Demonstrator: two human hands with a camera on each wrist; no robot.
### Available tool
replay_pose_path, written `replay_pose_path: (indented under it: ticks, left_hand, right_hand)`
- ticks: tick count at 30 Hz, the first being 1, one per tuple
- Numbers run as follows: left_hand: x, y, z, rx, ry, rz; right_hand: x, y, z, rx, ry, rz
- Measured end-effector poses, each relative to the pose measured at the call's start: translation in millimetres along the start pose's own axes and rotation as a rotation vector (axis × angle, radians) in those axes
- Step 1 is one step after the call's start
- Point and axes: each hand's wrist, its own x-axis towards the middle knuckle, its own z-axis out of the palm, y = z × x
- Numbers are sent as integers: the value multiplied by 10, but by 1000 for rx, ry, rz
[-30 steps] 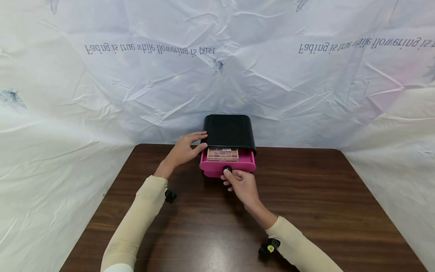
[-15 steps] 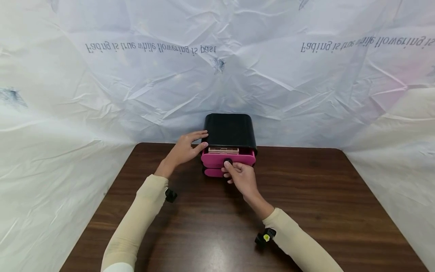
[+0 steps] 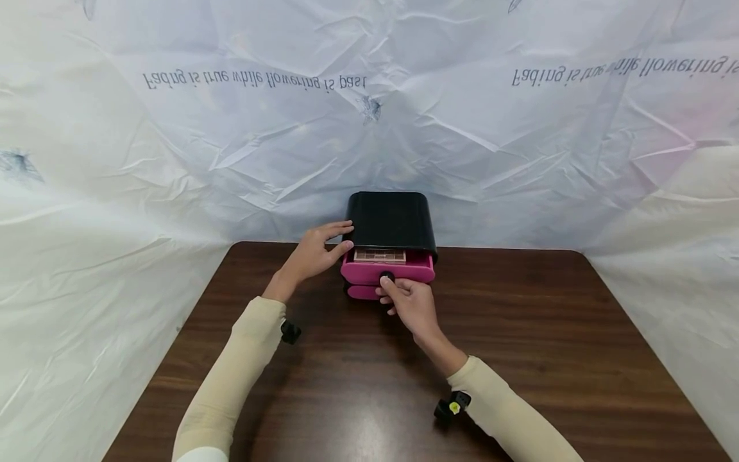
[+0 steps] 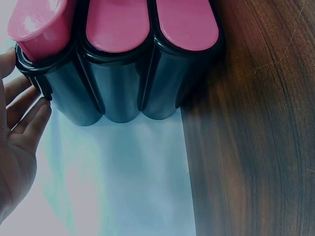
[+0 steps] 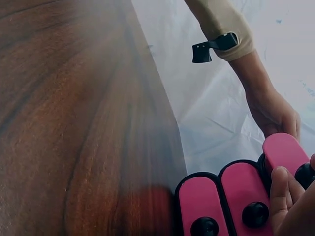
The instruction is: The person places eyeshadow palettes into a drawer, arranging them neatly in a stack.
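Observation:
A small black cabinet (image 3: 389,219) with rounded edges and three pink drawers, one above another, stands at the back of the table. Its top drawer (image 3: 364,273) is pulled partway out, and an eyeshadow palette (image 3: 380,256) lies inside, its far part hidden under the cabinet top. My right hand (image 3: 412,309) pinches the black round knob (image 5: 305,175) of that drawer between thumb and fingers. On the cabinet's left side rests my left hand (image 3: 314,254), its fingers extended along the casing near the top front corner. The two lower drawers (image 4: 119,27) are closed.
A dark wooden table (image 3: 519,333) extends around the cabinet. White sheeting (image 3: 277,147) printed with text hangs close behind it and along both sides. Each forearm wears a beige sleeve (image 3: 231,372) and a black wrist camera (image 3: 290,332).
The top drawer has slid inward with my right hand on its knob, covering more of the palette, then come out very slightly. My left hand has stayed in place.

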Motion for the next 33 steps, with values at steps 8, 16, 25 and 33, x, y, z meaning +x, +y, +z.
replay_pose_path:
  ticks: [8, 16, 25, 33]
  left_hand:
    - [-5, -23, -6, 15, -1, 13]
    - [-2, -25, 21, 13, -2, 22]
    - [7, -30, 50, 12, -1, 32]
    - [-171, -6, -33, 41, 13, -62]
  right_hand:
    - [154, -9, 14, 3, 6, 30]
    - [287, -23, -26, 20, -8, 109]
    - [246, 16, -81, 19, -13, 129]
    - [57, 0, -451, -59, -60, 105]
